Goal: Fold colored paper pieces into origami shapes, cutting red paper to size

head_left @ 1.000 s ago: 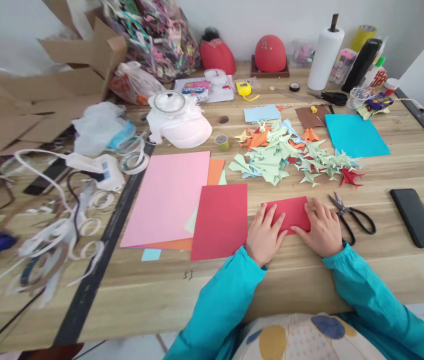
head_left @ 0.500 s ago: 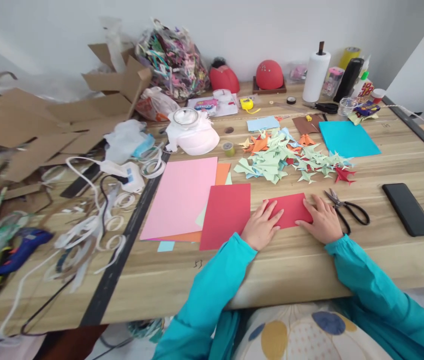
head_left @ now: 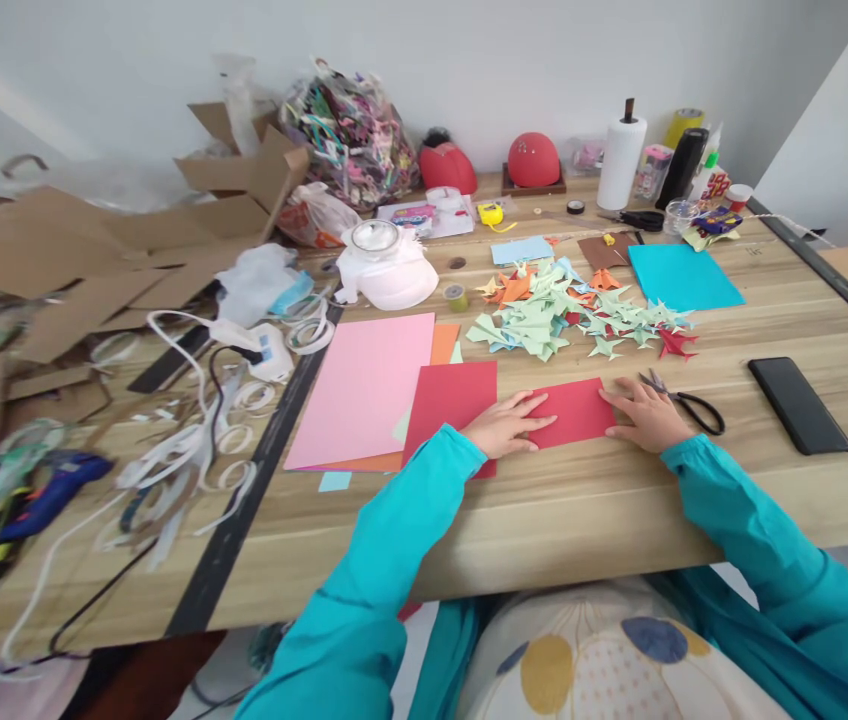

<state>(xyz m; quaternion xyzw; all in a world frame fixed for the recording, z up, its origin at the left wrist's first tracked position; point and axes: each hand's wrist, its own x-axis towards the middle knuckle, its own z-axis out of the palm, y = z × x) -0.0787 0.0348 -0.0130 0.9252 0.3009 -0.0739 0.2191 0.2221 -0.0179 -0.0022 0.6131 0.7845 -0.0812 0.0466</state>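
The smaller red sheet [head_left: 574, 412] was laid with its long axis left-to-right on the surface [head_left: 581, 520], its left end overlapped by the spread left hand [head_left: 503, 428], its right end touched by the separate, loosely opened right hand [head_left: 649, 418].

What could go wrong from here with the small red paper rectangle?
The right hand partly covers the black-handled metal scissors in view, so it might snag them. The left hand overlaps the larger red paper sheet and could drag it. Loose pale-green folded-paper shapes lie beyond the small red paper rectangle; a stray finger might scatter them.
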